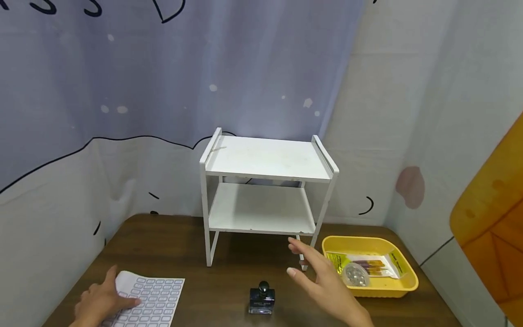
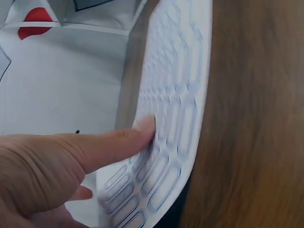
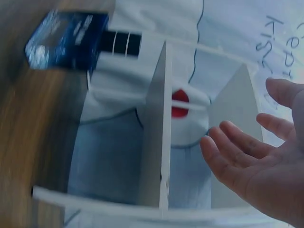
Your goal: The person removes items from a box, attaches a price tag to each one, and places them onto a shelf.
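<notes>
At the table's left, my left hand [image 1: 100, 299] pinches the edge of a white sheet of labels [image 1: 155, 295] printed with rows of blue-outlined boxes. In the left wrist view the thumb [image 2: 128, 142] lies on the printed face of the sheet [image 2: 175, 90], which bends slightly; the other fingers are mostly hidden behind it. My right hand [image 1: 327, 286] hangs in the air with its fingers spread and holds nothing. Left of it stands a dark glass bottle [image 1: 262, 299] with a round black cap, upright on the table; the right wrist view shows this bottle [image 3: 71, 40] too.
A white two-tier shelf [image 1: 265, 159] stands at the back middle of the brown table [image 1: 163, 240]. To the right sits a yellow tray [image 1: 392, 290] with a clear round container [image 1: 355, 275] and a plastic packet [image 1: 376, 265] inside. Printed curtains hang behind.
</notes>
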`<act>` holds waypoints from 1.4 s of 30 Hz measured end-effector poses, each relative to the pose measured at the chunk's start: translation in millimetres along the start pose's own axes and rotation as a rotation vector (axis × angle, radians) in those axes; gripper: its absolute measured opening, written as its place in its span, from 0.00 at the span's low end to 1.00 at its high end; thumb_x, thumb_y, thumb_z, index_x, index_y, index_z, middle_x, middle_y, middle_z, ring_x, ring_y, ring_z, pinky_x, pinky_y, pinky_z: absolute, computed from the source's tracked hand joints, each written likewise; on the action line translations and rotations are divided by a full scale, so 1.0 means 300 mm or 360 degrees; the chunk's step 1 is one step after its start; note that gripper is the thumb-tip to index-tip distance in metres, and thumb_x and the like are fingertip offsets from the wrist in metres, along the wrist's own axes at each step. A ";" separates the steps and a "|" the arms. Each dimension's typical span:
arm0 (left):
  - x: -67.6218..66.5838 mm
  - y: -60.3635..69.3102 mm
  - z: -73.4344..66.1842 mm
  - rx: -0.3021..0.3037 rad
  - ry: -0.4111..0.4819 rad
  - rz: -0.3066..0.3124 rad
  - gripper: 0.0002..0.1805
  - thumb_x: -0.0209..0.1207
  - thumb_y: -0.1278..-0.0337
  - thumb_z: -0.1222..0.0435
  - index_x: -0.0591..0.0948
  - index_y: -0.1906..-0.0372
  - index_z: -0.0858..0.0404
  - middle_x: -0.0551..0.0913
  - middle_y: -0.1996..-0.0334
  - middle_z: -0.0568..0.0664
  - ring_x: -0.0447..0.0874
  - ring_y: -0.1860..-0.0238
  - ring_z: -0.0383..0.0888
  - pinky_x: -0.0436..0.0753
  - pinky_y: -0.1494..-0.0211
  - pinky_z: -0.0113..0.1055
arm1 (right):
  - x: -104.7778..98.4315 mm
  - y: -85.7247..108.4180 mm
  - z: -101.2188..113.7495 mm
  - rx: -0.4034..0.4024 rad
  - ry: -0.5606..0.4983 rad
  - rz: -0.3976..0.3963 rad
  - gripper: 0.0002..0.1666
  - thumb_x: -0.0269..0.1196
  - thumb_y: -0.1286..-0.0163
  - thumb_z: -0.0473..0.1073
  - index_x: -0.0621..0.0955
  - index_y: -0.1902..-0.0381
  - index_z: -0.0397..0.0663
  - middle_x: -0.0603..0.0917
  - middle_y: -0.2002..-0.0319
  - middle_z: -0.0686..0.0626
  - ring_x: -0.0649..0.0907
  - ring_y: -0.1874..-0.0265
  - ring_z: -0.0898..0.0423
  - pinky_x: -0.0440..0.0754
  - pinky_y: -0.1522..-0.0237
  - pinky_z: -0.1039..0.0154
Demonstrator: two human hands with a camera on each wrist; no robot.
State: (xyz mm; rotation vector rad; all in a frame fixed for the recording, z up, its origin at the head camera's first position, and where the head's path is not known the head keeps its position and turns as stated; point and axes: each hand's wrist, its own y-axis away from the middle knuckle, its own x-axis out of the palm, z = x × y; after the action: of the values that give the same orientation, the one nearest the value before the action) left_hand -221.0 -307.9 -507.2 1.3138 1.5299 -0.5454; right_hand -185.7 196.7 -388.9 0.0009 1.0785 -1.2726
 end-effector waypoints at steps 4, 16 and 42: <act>-0.004 -0.005 0.001 0.0112 0.0139 0.0027 0.72 0.79 0.68 0.48 0.42 0.27 0.72 0.64 0.43 0.87 0.69 0.48 0.82 0.70 0.47 0.75 | 0.045 -0.008 0.025 -0.0052 -0.0092 0.0095 0.30 0.63 0.28 0.44 0.72 0.30 0.55 0.81 0.39 0.52 0.81 0.44 0.53 0.83 0.48 0.62; -0.099 0.089 -0.087 0.0457 0.0748 -0.0131 0.56 0.64 0.47 0.75 0.39 0.21 0.68 0.63 0.35 0.84 0.83 0.53 0.66 0.83 0.52 0.54 | 0.089 -0.016 0.064 -0.0094 -0.0339 0.0267 0.29 0.61 0.27 0.42 0.71 0.30 0.52 0.82 0.41 0.48 0.81 0.44 0.53 0.84 0.47 0.61; -0.101 0.384 -0.477 0.1080 0.1810 0.0783 0.47 0.59 0.35 0.71 0.46 0.23 0.39 0.82 0.48 0.53 0.90 0.58 0.56 0.87 0.58 0.52 | 0.184 -0.026 0.095 0.0255 -0.0992 0.0535 0.47 0.63 0.30 0.39 0.52 0.21 0.58 0.76 0.40 0.32 0.84 0.49 0.57 0.85 0.50 0.63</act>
State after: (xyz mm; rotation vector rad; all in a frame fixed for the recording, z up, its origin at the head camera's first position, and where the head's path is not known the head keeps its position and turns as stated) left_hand -174.3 -167.5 -394.3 2.7302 1.8086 0.0935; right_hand -178.7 136.5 -404.8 -0.0848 0.4154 -0.9533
